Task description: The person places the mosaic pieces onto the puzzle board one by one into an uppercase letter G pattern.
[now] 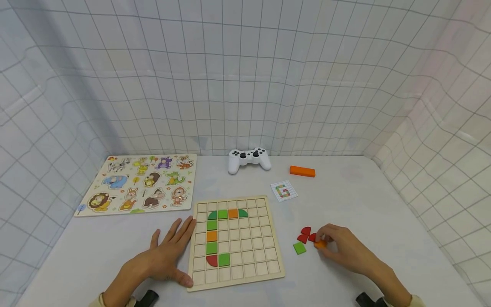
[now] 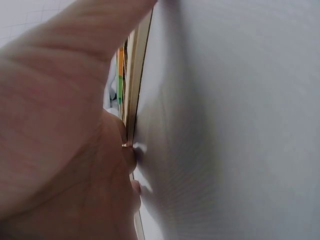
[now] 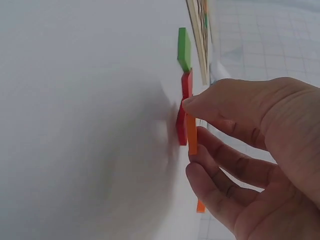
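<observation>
My left hand (image 1: pixel 165 256) lies with its fingers spread along the left edge of a wooden grid board (image 1: pixel 249 245), thumb at the near left corner. Green, orange and red tiles fill part of the board's left columns and upper row. To the right of the board, my right hand (image 1: pixel 345 247) pinches an orange tile (image 3: pixel 192 132) between thumb and fingers, close over the table. Several red quarter-round tiles (image 1: pixel 303 238) lie just left of those fingers, beside a green square tile (image 1: pixel 299 248).
A small pattern card (image 1: pixel 284 190) lies beyond the board's right corner. Farther back are an orange block (image 1: pixel 302 171) and a white game controller (image 1: pixel 249 160). An animal puzzle board (image 1: pixel 138 183) occupies the back left. Gridded white curtains (image 1: pixel 245 85) enclose the table's back and sides.
</observation>
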Demonstrator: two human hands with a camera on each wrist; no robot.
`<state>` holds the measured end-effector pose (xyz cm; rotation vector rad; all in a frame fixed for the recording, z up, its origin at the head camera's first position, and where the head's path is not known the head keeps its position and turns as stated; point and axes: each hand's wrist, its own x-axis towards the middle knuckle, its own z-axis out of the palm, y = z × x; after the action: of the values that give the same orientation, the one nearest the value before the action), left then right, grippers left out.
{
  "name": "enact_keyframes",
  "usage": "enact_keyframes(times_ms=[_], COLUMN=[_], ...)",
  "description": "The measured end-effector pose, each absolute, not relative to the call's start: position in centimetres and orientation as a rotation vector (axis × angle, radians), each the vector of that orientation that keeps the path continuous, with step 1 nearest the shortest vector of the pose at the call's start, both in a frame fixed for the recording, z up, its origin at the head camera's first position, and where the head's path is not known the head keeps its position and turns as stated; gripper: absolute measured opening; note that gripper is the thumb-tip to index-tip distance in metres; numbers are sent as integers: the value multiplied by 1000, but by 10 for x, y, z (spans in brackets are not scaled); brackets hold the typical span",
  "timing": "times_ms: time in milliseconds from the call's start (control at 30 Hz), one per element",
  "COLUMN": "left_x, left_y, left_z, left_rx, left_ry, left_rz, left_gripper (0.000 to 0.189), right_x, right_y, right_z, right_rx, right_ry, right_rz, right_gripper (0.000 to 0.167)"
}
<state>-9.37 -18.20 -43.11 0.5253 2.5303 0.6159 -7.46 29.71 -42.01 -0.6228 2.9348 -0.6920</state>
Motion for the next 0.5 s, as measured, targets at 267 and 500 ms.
enact_keyframes(times_ms=[267, 500], left_x=[-95, -95], left_y=[-182, -183], left_z=[-430, -433], left_rx=[533, 525], left_ry=[2527, 2535], left_rz=[610, 622], left_gripper=[150, 150], right_x=[-81, -90], right_y=[278, 255], right_z=[-416, -416], right_rx=[-757, -830], right_ry=[2904, 2847], right_rz=[-733, -779], right_gripper=[24, 21])
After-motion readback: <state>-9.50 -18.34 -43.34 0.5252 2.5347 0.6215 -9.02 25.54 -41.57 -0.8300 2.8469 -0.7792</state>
